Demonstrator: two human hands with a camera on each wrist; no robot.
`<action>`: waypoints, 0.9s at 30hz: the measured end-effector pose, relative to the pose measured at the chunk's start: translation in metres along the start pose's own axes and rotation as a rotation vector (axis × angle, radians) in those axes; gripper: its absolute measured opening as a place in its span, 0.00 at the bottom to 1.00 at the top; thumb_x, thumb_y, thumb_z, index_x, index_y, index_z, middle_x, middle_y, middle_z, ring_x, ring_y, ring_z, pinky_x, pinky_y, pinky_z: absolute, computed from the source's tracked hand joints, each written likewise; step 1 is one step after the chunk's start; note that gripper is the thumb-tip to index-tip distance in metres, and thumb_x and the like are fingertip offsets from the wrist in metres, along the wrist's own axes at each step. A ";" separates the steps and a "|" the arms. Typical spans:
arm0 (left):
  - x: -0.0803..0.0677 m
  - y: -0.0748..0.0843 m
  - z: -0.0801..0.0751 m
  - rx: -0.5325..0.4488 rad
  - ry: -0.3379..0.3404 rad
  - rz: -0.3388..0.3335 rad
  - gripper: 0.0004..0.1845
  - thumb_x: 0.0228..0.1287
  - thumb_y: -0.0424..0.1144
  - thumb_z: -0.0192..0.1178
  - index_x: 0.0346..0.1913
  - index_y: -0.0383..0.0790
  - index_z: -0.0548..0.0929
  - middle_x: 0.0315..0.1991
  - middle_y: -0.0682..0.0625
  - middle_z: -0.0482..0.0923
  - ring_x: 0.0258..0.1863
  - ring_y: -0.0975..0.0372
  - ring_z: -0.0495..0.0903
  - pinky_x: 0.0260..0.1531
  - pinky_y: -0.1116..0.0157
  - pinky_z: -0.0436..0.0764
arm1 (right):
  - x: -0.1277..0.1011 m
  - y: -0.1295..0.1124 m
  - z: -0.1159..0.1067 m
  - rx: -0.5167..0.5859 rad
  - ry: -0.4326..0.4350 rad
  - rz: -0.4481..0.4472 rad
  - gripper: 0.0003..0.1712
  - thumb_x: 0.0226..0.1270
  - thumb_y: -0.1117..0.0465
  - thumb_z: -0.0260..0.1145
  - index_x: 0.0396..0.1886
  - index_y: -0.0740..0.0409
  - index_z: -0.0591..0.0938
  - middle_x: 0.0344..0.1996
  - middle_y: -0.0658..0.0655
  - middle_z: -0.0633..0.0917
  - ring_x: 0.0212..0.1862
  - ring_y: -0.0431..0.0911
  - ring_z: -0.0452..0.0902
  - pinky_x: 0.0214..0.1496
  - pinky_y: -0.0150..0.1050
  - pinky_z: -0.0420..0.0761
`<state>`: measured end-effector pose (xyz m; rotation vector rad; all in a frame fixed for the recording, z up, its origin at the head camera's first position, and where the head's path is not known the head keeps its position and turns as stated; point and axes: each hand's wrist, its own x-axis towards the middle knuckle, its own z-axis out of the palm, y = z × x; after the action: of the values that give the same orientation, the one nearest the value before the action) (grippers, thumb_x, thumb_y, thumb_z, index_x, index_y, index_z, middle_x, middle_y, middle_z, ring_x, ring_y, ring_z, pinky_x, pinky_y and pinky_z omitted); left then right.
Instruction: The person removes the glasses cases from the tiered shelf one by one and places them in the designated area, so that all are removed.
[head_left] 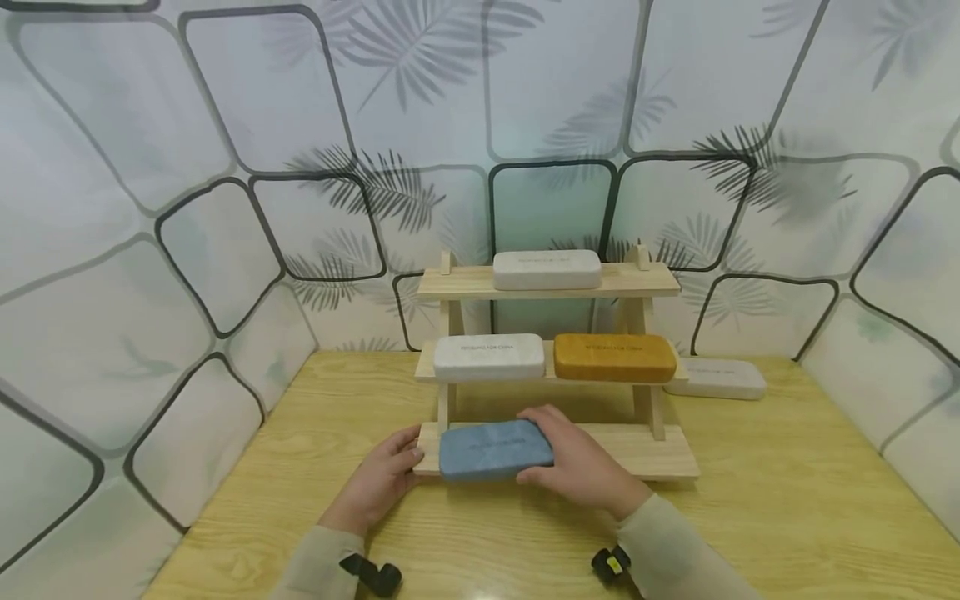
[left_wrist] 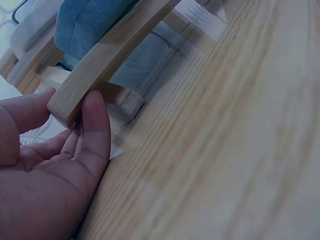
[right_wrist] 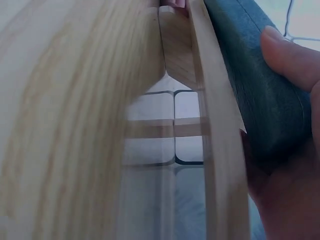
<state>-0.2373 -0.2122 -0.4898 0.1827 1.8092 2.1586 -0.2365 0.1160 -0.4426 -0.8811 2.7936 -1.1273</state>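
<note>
Right hand [head_left: 577, 467] is gripping the blue case [head_left: 495, 450] at its right end, fingers over the top and thumb against the near side; the right wrist view is showing a fingertip curled on the dark blue cover. The case is lying flat on the bottom tier of the wooden rack [head_left: 660, 454], toward its left end, with its near long edge right at the tier's front lip. Left hand [head_left: 382, 479] is bracing the rack at its left front corner: in the left wrist view thumb and finger are pinching the end of the lowest slat, palm close to the counter [head_left: 787, 500]. Middle tier is carrying a white case [head_left: 489, 357] and a mustard case [head_left: 615, 357] side by side; the top tier is holding another white case [head_left: 547, 269]. A further pale case [head_left: 720, 377] is lying on the counter behind the rack's right leg. Judgement on doing this step well: keep the left hand steadying the slat so the light rack is not skidding, keep the blue case level and square to the tier, with its long edge parallel to the lip, and avoid lifting into the middle shelf just above.
</note>
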 end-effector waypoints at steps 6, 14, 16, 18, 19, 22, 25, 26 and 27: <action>0.001 0.000 0.002 -0.019 -0.003 0.002 0.33 0.80 0.33 0.49 0.78 0.26 0.49 0.75 0.26 0.54 0.67 0.49 0.69 0.60 0.57 0.76 | -0.006 0.000 -0.008 0.027 -0.013 -0.030 0.45 0.58 0.40 0.77 0.72 0.41 0.69 0.66 0.42 0.70 0.62 0.43 0.71 0.64 0.50 0.73; -0.002 -0.002 0.002 0.001 0.012 -0.002 0.32 0.81 0.33 0.47 0.78 0.26 0.49 0.75 0.26 0.53 0.67 0.48 0.68 0.60 0.59 0.75 | -0.025 0.008 -0.024 0.028 0.000 -0.033 0.46 0.58 0.38 0.76 0.73 0.41 0.67 0.72 0.48 0.67 0.68 0.48 0.67 0.65 0.56 0.71; -0.003 -0.001 0.002 0.002 0.014 -0.001 0.32 0.81 0.34 0.48 0.78 0.26 0.49 0.75 0.26 0.53 0.67 0.47 0.68 0.61 0.58 0.75 | -0.030 0.011 -0.029 0.023 0.005 -0.024 0.46 0.58 0.38 0.76 0.73 0.40 0.67 0.71 0.46 0.67 0.67 0.47 0.68 0.64 0.55 0.72; -0.003 0.000 0.002 0.004 0.018 0.000 0.32 0.81 0.34 0.48 0.78 0.26 0.49 0.75 0.26 0.53 0.68 0.47 0.67 0.61 0.58 0.75 | -0.034 0.013 -0.035 0.014 0.011 -0.021 0.45 0.58 0.38 0.76 0.73 0.39 0.67 0.71 0.45 0.67 0.66 0.47 0.68 0.63 0.55 0.72; -0.004 0.000 0.002 0.006 0.020 0.001 0.32 0.81 0.34 0.48 0.78 0.26 0.49 0.75 0.26 0.53 0.68 0.47 0.67 0.61 0.58 0.75 | -0.036 0.015 -0.039 0.013 0.014 -0.019 0.45 0.58 0.38 0.76 0.73 0.38 0.67 0.71 0.46 0.68 0.66 0.47 0.69 0.63 0.55 0.72; -0.004 0.002 0.003 -0.004 0.012 0.004 0.32 0.80 0.34 0.49 0.78 0.27 0.49 0.75 0.27 0.54 0.67 0.47 0.68 0.60 0.58 0.76 | -0.043 0.020 -0.048 -0.004 0.023 -0.008 0.45 0.58 0.35 0.74 0.73 0.39 0.68 0.70 0.47 0.69 0.64 0.47 0.70 0.61 0.55 0.74; -0.004 0.003 0.004 -0.011 0.003 0.005 0.32 0.80 0.33 0.49 0.78 0.27 0.49 0.74 0.27 0.54 0.66 0.48 0.70 0.59 0.58 0.76 | -0.050 0.026 -0.057 -0.035 0.037 0.013 0.46 0.58 0.32 0.72 0.73 0.40 0.68 0.70 0.49 0.70 0.64 0.49 0.70 0.60 0.56 0.74; -0.004 0.003 0.004 -0.014 0.001 0.003 0.32 0.80 0.33 0.48 0.78 0.26 0.49 0.74 0.27 0.54 0.66 0.48 0.70 0.59 0.59 0.76 | -0.053 0.028 -0.060 -0.046 0.042 0.019 0.46 0.58 0.32 0.71 0.73 0.40 0.68 0.70 0.50 0.70 0.64 0.50 0.70 0.60 0.56 0.74; -0.004 0.003 0.004 -0.013 0.001 0.003 0.32 0.80 0.33 0.48 0.78 0.26 0.49 0.74 0.27 0.54 0.66 0.48 0.70 0.59 0.59 0.76 | -0.055 0.030 -0.063 -0.055 0.047 0.024 0.46 0.59 0.32 0.71 0.73 0.41 0.67 0.70 0.51 0.70 0.65 0.50 0.70 0.60 0.57 0.74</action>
<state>-0.2331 -0.2101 -0.4855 0.1814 1.7964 2.1720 -0.2178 0.2009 -0.4260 -0.8332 2.8783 -1.0864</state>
